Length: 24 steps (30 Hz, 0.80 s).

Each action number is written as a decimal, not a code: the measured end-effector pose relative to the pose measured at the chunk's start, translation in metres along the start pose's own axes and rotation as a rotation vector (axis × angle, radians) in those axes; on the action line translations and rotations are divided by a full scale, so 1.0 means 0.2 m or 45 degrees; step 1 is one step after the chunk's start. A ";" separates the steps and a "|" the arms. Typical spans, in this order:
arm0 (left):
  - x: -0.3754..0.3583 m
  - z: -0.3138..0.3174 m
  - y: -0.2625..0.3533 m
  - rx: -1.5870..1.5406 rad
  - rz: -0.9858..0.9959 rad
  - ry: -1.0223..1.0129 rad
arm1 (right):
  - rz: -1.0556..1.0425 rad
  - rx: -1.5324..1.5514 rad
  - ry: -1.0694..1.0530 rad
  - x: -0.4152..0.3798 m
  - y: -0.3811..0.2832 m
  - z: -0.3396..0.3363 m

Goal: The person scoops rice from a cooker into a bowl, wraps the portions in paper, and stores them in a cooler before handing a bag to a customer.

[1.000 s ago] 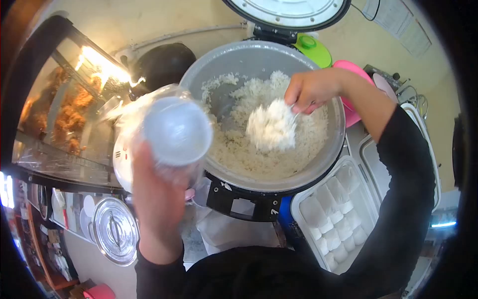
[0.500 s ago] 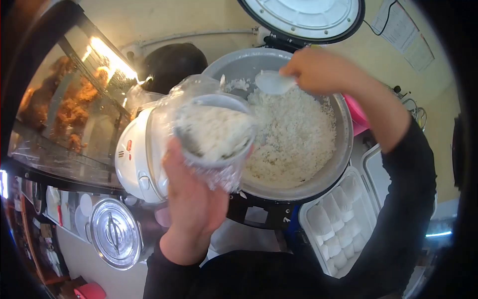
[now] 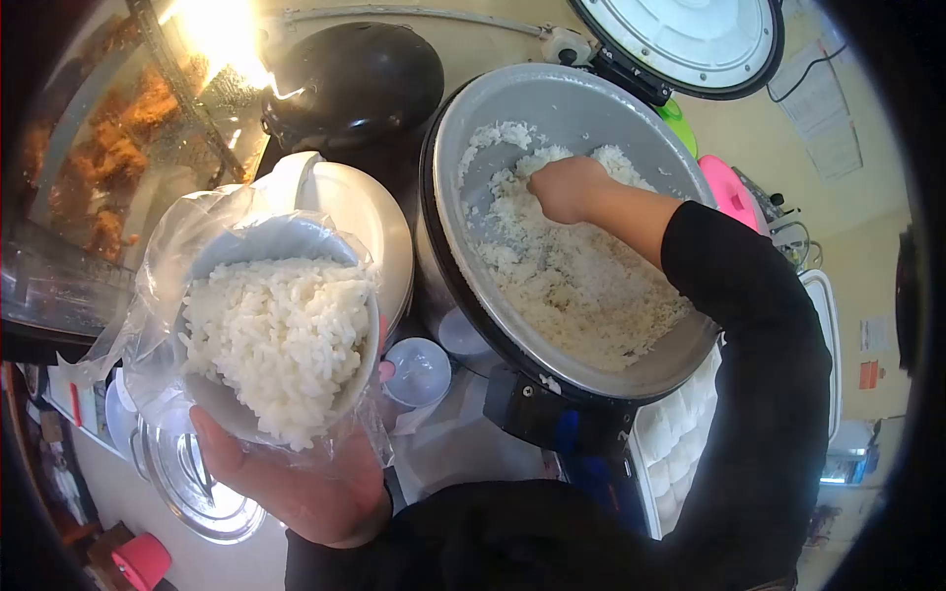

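My left hand (image 3: 305, 492) is wrapped round the underside of a bowl (image 3: 222, 414) lined with a clear plastic bag (image 3: 163, 286). White rice (image 3: 281, 335) is heaped in that bowl, which tilts towards the camera. My right hand (image 3: 570, 189) is closed inside the large metal rice pot (image 3: 680, 364), at the upper middle of the rice (image 3: 581, 276). What its fingers hold is hidden; the white scoop seen earlier does not show.
A white rice cooker (image 3: 360, 212) stands behind the bowl, beside a black rounded object (image 3: 355, 84). Fried food (image 3: 118, 148) sits in a glass case at left. An open pot lid (image 3: 690, 34), a steel lid (image 3: 187, 483) and a tray of white packs (image 3: 675, 433) are around.
The bowl and my left hand have moved left and nearer the camera. My right hand has gone down into the rice, and the scoop has passed out of sight. The view has shifted.
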<state>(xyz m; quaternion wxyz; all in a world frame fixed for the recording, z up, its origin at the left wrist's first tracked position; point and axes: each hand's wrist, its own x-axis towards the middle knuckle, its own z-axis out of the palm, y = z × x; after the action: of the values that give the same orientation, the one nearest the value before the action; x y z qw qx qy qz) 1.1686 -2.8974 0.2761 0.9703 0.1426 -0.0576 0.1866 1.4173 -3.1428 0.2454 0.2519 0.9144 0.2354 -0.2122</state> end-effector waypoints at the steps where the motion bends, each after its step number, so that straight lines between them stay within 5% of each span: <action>1: 0.00 -0.01 0.01 -0.047 -0.025 -0.074 | -0.023 0.039 0.011 -0.02 0.02 0.01; 4: 0.00 -0.01 0.03 -0.059 -0.020 -0.139 | -0.085 0.113 0.002 -0.11 0.03 -0.01; 9: -0.02 0.08 0.00 0.364 0.090 0.320 | -0.311 0.114 -0.198 -0.32 -0.10 -0.04; 13: 0.00 0.05 -0.04 -0.078 -0.128 -0.232 | -0.604 0.429 -0.293 -0.30 -0.05 0.08; 15: -0.01 0.07 -0.05 -0.106 -0.148 -0.258 | -0.824 0.699 -0.335 -0.21 0.04 0.23; 18: -0.02 0.11 -0.06 -0.027 -0.165 -0.195 | -0.552 0.996 -0.681 -0.29 0.06 0.18; 21: -0.01 0.15 -0.11 -0.068 -0.155 -0.077 | -0.435 1.265 -0.688 -0.39 0.12 0.17; 24: 0.01 0.23 -0.19 0.481 -0.143 0.204 | -0.510 1.332 -0.722 -0.46 0.23 0.18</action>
<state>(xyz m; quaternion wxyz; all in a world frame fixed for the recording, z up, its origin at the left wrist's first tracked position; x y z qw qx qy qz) 1.1819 -2.9446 0.3111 0.9366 0.3098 0.0638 0.1504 1.3588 -3.2286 0.2807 -0.2211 0.7629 0.1912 -0.5767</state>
